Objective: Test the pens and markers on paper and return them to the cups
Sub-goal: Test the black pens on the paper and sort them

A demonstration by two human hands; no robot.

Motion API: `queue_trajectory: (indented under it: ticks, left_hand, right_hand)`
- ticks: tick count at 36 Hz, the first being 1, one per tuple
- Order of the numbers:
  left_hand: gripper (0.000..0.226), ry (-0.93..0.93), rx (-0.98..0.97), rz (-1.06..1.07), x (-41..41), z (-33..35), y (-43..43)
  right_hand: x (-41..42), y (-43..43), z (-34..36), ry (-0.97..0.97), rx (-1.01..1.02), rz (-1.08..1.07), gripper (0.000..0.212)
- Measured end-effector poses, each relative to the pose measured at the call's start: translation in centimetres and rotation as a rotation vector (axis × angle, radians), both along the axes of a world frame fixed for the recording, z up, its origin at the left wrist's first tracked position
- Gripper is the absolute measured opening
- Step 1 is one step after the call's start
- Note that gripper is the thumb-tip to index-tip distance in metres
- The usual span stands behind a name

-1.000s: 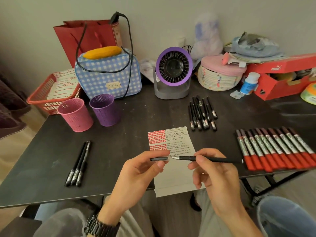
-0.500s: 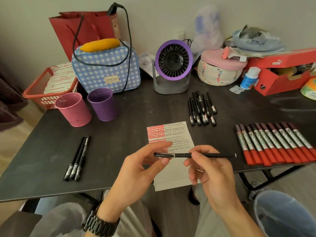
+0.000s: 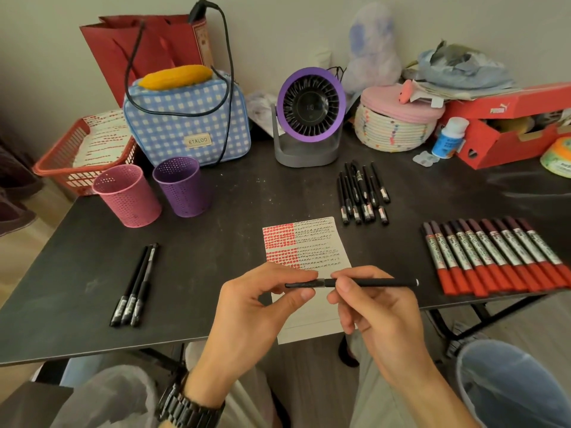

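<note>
We are holding the pen [image 3: 370,283] just above the near edge of the table [image 3: 77,273], over the lower part of the paper [image 3: 309,242]. Our left hand [image 3: 256,307] is pinching the cap [image 3: 304,285] between thumb and fingertips. Our right hand [image 3: 380,316] is pinching the barrel just beside it, with the other fingers curling under.

A second ago the cap and the bare tip were standing apart; now the cap is sitting over the tip and the two hands are nearly touching. We are reading this as the test of this pen being finished, so putting it away is the step left for it.

The pen is lying level, its long axis running left to right across our view, roughly along the table's near edge. The capped tip is pointing to our left and the pale-ended tail to our right, toward the row of red markers [image 3: 494,254].

Farther left, three black pens [image 3: 136,285] are lying side by side. Beyond the paper, which is carrying red blocks and rows of black marks, a bunch of black pens [image 3: 361,193] is lying. The pink cup [image 3: 128,196] and purple cup [image 3: 182,186] are standing at the far left, well apart from our hands, and no pen is showing above either rim.
</note>
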State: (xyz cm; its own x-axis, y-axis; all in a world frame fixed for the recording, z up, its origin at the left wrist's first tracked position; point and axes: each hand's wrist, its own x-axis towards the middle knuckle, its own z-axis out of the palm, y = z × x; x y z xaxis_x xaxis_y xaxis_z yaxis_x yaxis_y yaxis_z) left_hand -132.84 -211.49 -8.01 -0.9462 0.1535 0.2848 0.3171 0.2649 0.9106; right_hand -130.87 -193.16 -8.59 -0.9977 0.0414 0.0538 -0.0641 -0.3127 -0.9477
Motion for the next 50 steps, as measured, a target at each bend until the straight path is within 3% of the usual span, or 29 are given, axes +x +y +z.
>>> queue_trajectory:
  ticks: [5,10,12,14,20,27,31,35,44,50]
  left_hand:
    - [0.023,-0.001,-0.036,-0.006,-0.1,0.0,-0.2]
    - [0.025,-0.017,-0.029,-0.011,0.1,-0.6,-0.4]
    - [0.024,-0.013,-0.060,-0.015,0.1,-0.9,-0.6]
    - [0.023,-0.008,-0.139,-0.019,0.2,-1.1,-0.9]
    - [0.025,0.105,-0.527,-0.029,0.2,-1.1,-2.9]
    - [0.024,0.100,-0.656,0.104,0.1,-1.0,-9.2]
    - [0.009,-0.019,-0.561,0.363,0.3,-1.1,-14.9]
    - [0.021,-0.177,-0.542,0.597,0.5,-2.0,-20.8]
    - [0.014,-0.364,-0.550,0.734,0.2,-3.8,-24.6]
    - [0.012,-0.360,-0.531,0.800,0.4,-4.5,-23.9]
  right_hand:
    - [0.2,0.1,-0.4,0.002,0.022,0.002,0.013]
    - [0.4,-0.2,-0.7,-0.027,0.024,0.002,0.034]
    - [0.4,-0.3,-0.9,-0.040,0.035,-0.005,0.024]
    - [0.4,-0.5,-1.1,-0.063,0.063,-0.006,0.017]
    - [-0.1,-1.6,-1.7,-0.167,0.213,0.065,0.021]
    - [-2.9,-5.2,-1.6,-0.157,0.577,0.309,0.014]
    - [-4.9,-7.8,-1.3,0.030,0.810,0.317,0.028]
    - [-6.9,-11.3,-1.4,0.178,1.066,0.352,0.030]
    - [-9.6,-17.4,-4.2,0.229,1.477,0.423,0.071]
    - [-9.6,-17.6,-5.7,0.286,1.595,0.399,0.076]
